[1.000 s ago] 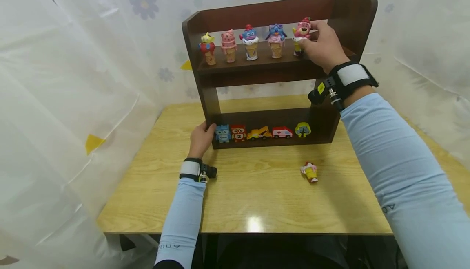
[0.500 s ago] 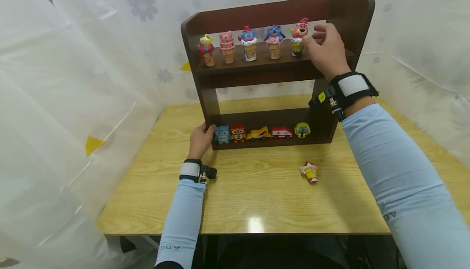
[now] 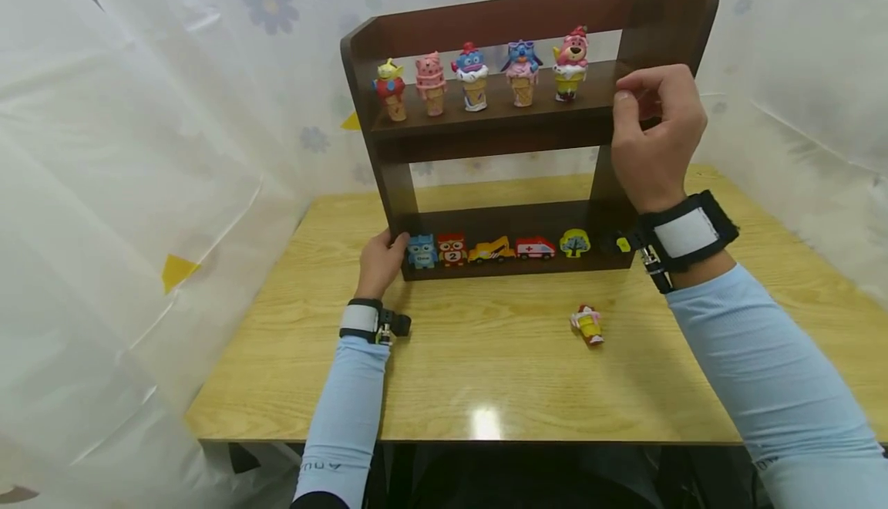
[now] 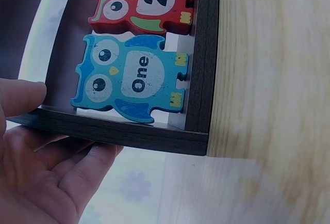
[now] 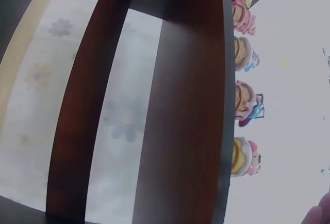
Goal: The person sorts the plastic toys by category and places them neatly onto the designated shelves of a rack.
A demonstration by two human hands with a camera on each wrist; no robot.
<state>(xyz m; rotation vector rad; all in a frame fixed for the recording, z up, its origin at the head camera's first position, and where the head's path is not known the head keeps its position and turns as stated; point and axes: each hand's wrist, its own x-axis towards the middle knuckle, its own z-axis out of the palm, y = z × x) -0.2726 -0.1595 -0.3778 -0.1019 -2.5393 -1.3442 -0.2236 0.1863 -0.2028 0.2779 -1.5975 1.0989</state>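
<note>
My left hand (image 3: 378, 265) grips the lower left side panel of a dark brown wooden shelf (image 3: 492, 139), thumb inside and fingers outside in the left wrist view. Just inside that panel stands a blue owl block (image 4: 131, 77) marked "One", beside a red owl block (image 4: 147, 2) marked "2". My right hand (image 3: 655, 135) holds nothing; its fingers are loosely bent in front of the shelf's right side. Left of it, apart from the fingers, a pink bear ice-cream figure (image 3: 571, 65) stands upright on the upper shelf. Only fingertips of this hand show in the right wrist view.
Also on the upper shelf are a blue-eared figure (image 3: 522, 73), a blue-faced figure (image 3: 472, 77), a pink figure (image 3: 431, 85) and a green-headed figure (image 3: 391, 91). Below stand a truck (image 3: 491, 250), ambulance (image 3: 535, 247) and tree (image 3: 574, 243). A small yellow figure (image 3: 588, 325) lies on the table (image 3: 472, 370).
My right hand has let go of the pink bear figure and moved away to the right and down. The figure stays on the upper shelf. My left hand keeps its place.
</note>
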